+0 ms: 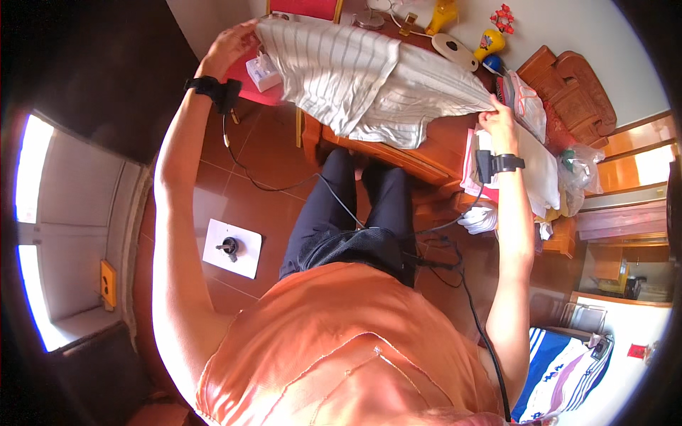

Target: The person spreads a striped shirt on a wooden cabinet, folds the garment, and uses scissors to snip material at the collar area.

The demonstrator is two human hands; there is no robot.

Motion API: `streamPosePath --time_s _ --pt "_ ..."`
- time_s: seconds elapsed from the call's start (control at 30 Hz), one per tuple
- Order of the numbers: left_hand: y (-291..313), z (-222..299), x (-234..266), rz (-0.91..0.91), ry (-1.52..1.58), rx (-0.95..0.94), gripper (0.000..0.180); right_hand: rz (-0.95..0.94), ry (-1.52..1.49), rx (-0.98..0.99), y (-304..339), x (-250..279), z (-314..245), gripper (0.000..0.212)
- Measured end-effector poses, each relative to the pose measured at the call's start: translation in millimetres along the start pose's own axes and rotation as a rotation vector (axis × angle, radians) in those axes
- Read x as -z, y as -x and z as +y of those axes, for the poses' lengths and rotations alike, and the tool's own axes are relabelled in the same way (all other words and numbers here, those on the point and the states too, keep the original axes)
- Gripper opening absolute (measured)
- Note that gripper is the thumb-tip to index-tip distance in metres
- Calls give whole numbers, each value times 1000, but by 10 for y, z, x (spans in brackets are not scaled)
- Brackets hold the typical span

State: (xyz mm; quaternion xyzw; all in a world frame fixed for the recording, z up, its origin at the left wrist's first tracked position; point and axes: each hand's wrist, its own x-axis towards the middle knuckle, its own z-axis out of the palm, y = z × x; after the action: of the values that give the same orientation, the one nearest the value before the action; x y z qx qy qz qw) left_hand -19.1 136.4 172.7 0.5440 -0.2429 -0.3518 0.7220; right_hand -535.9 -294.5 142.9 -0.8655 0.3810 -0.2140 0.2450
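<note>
A white cloth with thin grey stripes (pixel 355 78) hangs stretched between my two hands over a wooden table. It looks like a light garment, though its exact kind is unclear. My left hand (pixel 233 47) pinches its upper left corner, with the arm reached far out. My right hand (pixel 500 122) is closed on the right end, lower and nearer than the left. Folds run down the middle of the cloth, and its lower edge droops unevenly. A black band with a cable is strapped at each wrist.
Beside my right wrist lies a stack of folded cloths (pixel 541 174). A tissue box (pixel 263 73) sits on a red seat at the left. Yellow vases (pixel 489 44) and a round pale lid-like object (pixel 455 52) stand at the back. A white board (pixel 233 248) with a black object lies on the tiled floor.
</note>
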Motion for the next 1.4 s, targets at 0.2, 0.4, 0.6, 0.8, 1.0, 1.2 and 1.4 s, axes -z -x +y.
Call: streamPosePath --time_s 0.2,0.4,0.6,0.8,1.0,1.2,1.4 --pt "332 362 230 -71 52 -251 17 72 -1093 -227 -57 233 -485 41" --pt "415 559 229 -22 -229 -264 21 221 -1041 -177 75 597 -628 36" --pt "459 636 -14 -288 -142 -199 35 155 -1198 -114 83 658 -580 35" --pt "707 798 -247 -326 -224 -159 36 -130 -1420 -170 212 838 -674 39" --pt "476 736 -480 -204 -878 -340 38 -282 -1052 -5 23 936 -595 43" --pt "-645 372 -452 -106 -1096 -323 29 -192 -553 -87 -531 745 -471 33" --pt "-1199 572 -364 112 -956 -531 26 127 -918 -177 -1194 610 -715 33"
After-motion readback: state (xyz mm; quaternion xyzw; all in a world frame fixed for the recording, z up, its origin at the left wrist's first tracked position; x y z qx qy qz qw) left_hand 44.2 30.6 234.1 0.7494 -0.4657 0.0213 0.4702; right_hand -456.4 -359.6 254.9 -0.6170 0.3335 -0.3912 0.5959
